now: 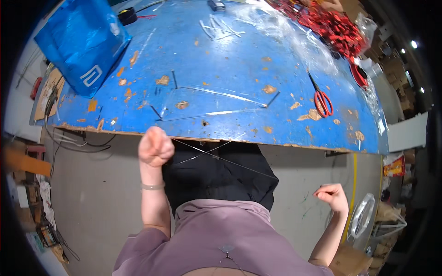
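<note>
My left hand [156, 146] is a closed fist at the table's front edge, above my lap. A thin clear strand [187, 159] runs toward its lower side from the table edge. Farther right and lower, my right hand [332, 197] is pinched over the floor. A second clear strand [241, 165] crosses the first and slants toward its fingertips; its last stretch is too faint to follow. On the table, clear strands [221, 95] stretch around three upright nails: a back left nail [174, 79], a front left nail [157, 112] and a right nail [272, 100].
Red-handled scissors [322, 99] lie right of the nails. A blue bag [83, 46] stands back left, near black tape [128, 16]. White strips [218, 28], clear plastic [294, 41] and shiny red material [336, 34] lie farther back, where another person's hand [330, 4] shows.
</note>
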`<state>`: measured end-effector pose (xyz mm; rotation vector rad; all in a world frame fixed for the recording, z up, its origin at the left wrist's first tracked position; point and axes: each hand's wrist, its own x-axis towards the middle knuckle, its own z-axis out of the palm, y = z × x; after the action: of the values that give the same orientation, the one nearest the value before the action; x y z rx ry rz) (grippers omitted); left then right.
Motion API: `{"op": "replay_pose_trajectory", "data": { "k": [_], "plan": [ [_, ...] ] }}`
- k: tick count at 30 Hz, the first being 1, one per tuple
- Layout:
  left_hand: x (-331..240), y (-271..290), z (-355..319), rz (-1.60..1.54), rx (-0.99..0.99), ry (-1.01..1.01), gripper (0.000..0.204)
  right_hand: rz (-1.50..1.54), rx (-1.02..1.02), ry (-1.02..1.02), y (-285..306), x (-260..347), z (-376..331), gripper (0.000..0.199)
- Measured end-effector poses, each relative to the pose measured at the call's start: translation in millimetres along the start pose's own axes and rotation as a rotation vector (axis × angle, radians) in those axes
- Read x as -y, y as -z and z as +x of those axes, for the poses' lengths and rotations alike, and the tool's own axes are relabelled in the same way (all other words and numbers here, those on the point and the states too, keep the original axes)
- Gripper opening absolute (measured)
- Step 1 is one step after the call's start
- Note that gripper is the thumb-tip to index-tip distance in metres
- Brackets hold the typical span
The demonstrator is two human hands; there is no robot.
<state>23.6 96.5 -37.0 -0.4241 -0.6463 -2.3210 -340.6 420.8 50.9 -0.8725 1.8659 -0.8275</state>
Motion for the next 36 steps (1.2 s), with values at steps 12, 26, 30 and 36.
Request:
{"op": "replay_pose_trajectory", "data": {
  "k": [12,26,30,36],
  "plan": [
    [-104,15,46,0.451,-0.599,0.042,0.025,-0.121,-0.048,0.29,-9,117,156,0.013],
    [-73,50,114,2.114,-0.451,0.116,0.024,-0.354,-0.497,0.366,41,88,275,0.026],
    [-76,57,102,2.406,-0.253,0.129,0.022,-0.57,-0.555,0.209,59,53,227,0.033],
    [-92,24,109,2.293,-0.303,0.0,0.022,-0.42,-0.521,-0.086,46,-2,120,0.034]
  ]
}}
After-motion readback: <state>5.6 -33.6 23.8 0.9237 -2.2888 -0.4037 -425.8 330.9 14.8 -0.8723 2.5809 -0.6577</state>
